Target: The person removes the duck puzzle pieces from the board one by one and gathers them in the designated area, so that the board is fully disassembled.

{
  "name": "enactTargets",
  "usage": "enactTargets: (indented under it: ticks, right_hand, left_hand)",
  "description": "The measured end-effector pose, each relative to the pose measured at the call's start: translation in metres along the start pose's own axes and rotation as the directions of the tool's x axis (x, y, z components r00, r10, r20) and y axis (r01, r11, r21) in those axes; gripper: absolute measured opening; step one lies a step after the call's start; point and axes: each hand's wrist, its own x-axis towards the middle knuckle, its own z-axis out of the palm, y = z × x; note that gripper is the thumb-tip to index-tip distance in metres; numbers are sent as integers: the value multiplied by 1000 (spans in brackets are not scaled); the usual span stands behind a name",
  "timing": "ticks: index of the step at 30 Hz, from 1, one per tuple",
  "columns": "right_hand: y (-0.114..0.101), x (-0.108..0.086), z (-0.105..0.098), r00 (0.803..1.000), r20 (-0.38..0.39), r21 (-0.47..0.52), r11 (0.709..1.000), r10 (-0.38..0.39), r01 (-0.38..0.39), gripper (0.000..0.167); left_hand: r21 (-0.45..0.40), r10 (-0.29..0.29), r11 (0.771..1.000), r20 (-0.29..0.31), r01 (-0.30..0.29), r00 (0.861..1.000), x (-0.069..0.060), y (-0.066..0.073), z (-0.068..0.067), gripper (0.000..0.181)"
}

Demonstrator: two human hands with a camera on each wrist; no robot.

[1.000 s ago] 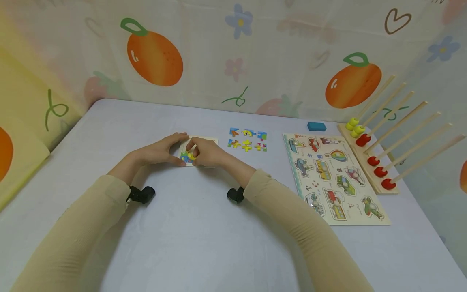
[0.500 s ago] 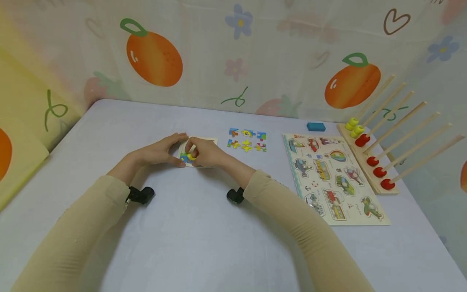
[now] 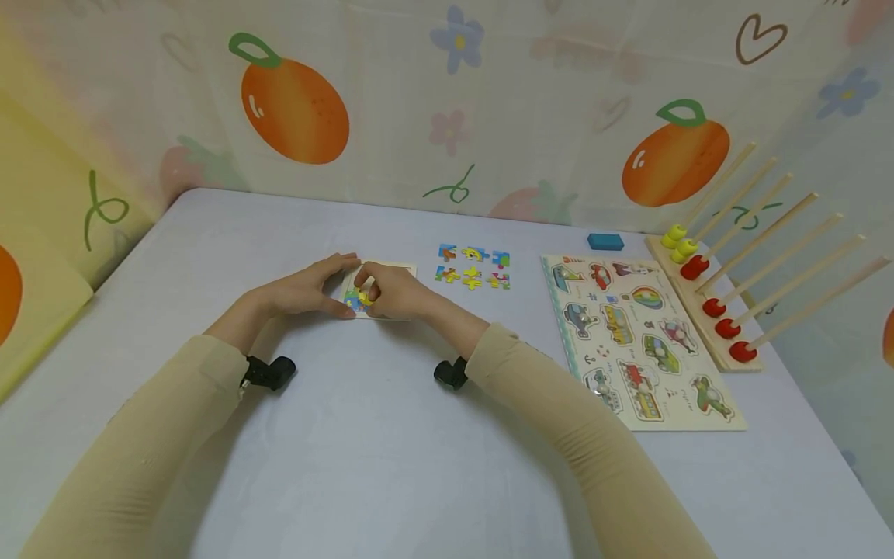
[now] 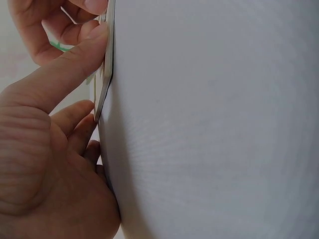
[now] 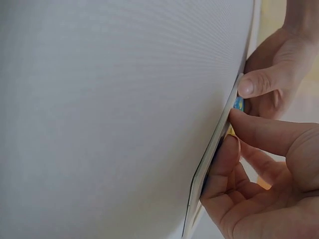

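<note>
A small jigsaw board [image 3: 410, 269] with a pale frame lies flat on the table, partly covered by both hands. My left hand [image 3: 303, 289] holds its left side, thumb on the near edge and fingers spread toward the far edge. In the left wrist view the thumb presses on the board's rim [image 4: 109, 55]. My right hand [image 3: 400, 292] is over the board with bent fingers. Thumb and index finger pinch a partly hidden yellow puzzle piece [image 5: 230, 131] at the board's surface. Blue and green picture parts [image 3: 352, 301] show between the hands.
Several loose puzzle pieces [image 3: 472, 278] lie in two rows right of the board. Farther right are a large peg puzzle board [image 3: 604, 359] with vehicle pictures, a blue block [image 3: 605, 242] and a wooden rack [image 3: 708, 310] with tall rods and red and yellow beads.
Both hands keep their places at the jigsaw board. The right fingers shift only very slightly over it; the loose pieces stay where they were.
</note>
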Motion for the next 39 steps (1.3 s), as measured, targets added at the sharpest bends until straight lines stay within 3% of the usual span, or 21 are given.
enactTargets:
  ticks: [24, 31, 39]
  right_hand:
    - [-2, -2, -2, 1000, 5, 22, 1000, 21, -21, 47]
    - [-1, -1, -2, 999, 21, 42, 999, 24, -25, 46]
    - [0, 3, -3, 998, 33, 53, 997, 46, -48, 46]
  left_hand:
    - [-8, -17, 1000, -1, 17, 1000, 0, 2, 0, 94]
    - [-75, -24, 997, -20, 22, 1000, 0, 0, -1, 51]
    - [-64, -5, 998, -4, 5, 1000, 0, -2, -1, 36]
